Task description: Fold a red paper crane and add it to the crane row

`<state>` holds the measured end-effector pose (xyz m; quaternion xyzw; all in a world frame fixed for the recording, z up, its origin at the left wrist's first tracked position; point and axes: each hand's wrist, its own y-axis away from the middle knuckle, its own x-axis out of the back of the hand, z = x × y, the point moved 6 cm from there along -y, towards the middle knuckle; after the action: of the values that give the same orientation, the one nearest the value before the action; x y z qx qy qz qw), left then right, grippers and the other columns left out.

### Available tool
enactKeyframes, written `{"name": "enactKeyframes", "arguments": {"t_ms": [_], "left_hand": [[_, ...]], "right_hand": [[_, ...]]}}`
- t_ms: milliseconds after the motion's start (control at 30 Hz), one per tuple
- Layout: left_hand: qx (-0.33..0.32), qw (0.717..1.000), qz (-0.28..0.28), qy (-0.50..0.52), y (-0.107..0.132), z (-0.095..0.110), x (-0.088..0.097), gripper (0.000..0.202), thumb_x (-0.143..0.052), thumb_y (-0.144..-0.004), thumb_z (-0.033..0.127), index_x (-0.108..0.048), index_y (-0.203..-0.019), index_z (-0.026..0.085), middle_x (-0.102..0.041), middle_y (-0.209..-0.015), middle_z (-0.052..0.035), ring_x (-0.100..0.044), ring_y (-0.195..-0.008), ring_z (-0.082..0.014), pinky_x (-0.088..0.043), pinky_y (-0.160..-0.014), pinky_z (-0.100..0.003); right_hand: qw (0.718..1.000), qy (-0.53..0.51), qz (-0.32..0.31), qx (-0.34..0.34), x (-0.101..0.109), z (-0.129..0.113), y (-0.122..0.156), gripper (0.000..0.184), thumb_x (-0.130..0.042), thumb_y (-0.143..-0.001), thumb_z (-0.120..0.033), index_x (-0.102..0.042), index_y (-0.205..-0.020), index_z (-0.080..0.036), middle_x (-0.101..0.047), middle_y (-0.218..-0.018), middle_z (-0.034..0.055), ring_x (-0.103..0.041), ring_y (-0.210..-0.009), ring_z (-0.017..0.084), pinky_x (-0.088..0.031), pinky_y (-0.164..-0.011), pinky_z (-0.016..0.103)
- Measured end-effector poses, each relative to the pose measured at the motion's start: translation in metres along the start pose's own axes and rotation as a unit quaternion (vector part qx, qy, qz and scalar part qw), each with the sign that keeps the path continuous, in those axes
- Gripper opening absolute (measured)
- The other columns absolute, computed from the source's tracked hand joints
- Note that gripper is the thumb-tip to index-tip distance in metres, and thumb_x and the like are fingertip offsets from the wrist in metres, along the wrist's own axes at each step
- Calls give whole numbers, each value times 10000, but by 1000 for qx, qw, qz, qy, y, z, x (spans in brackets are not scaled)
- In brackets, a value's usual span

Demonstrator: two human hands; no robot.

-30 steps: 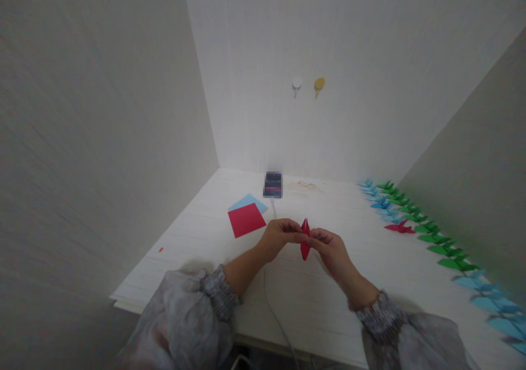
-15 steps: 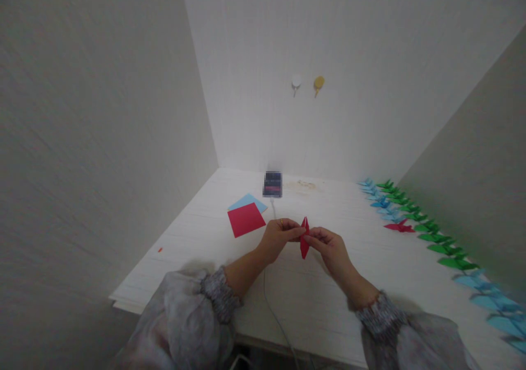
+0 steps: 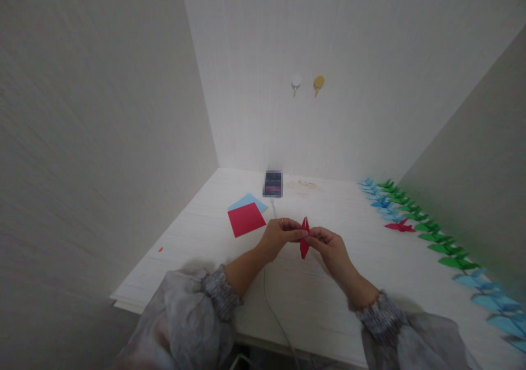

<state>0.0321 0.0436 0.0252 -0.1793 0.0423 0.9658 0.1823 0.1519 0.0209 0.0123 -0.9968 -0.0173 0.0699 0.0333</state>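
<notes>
A narrow folded red paper piece (image 3: 304,238) stands upright between both hands above the white table (image 3: 213,238). My left hand (image 3: 279,237) pinches its left side with thumb and fingers. My right hand (image 3: 331,248) pinches its right side. Both hands hover over the middle of the table. Part of the folded paper is hidden by my fingertips.
A red paper square (image 3: 246,219) lies on a light blue sheet (image 3: 247,201) at the left. A phone (image 3: 273,183) with a cable (image 3: 274,304) stands at the back. Several green, blue and one red folded cranes (image 3: 399,227) line the right edge. Two wall hooks (image 3: 307,83) hang above.
The hands and the folded red paper have shifted very slightly up and left; the grip is the same.
</notes>
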Motion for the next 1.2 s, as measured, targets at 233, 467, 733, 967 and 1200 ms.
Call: {"name": "enactKeyframes", "arguments": {"t_ms": [233,467,733,967,1200], "left_hand": [[-11,1000,-2,-10,0,3,0,235,-719,-493,253,-621,-639,97,-634,-602,-30,-571,-550,-123,-472,-618,-297],[-20,1000,15,1,0,1,2,209,-715,-501,244,-629,-630,104,-633,-595,-20,-571,-552,-119,-478,-628,-303],[-24,999,40,25,1,0,3,222,-714,-504,267,-620,-605,94,-611,-559,-14,-558,-526,-116,-483,-610,-304],[-34,998,48,24,2,3,1,237,-676,-558,313,-601,-599,91,-586,-559,-16,-545,-529,-113,-495,-581,-304],[-32,999,29,12,2,2,0,249,-668,-564,327,-598,-634,98,-597,-592,-19,-555,-556,-116,-488,-613,-315]], "right_hand": [[1000,9,-3,0,-2,-5,2,128,-673,-594,-299,-623,-649,-195,-623,-619,-11,-549,-587,132,-415,-580,255],[1000,14,4,3,0,-2,1,113,-677,-593,-283,-623,-647,-201,-626,-631,-16,-545,-588,127,-414,-587,256],[1000,9,9,2,-1,-1,1,146,-686,-578,-297,-621,-644,-185,-619,-612,-13,-537,-565,122,-410,-577,255],[1000,15,3,8,-4,-4,2,114,-677,-596,-279,-620,-650,-195,-622,-636,-7,-538,-582,123,-420,-593,257],[999,22,21,11,-2,-4,2,126,-676,-593,-294,-616,-647,-197,-625,-634,-13,-542,-579,126,-419,-591,262]]}}
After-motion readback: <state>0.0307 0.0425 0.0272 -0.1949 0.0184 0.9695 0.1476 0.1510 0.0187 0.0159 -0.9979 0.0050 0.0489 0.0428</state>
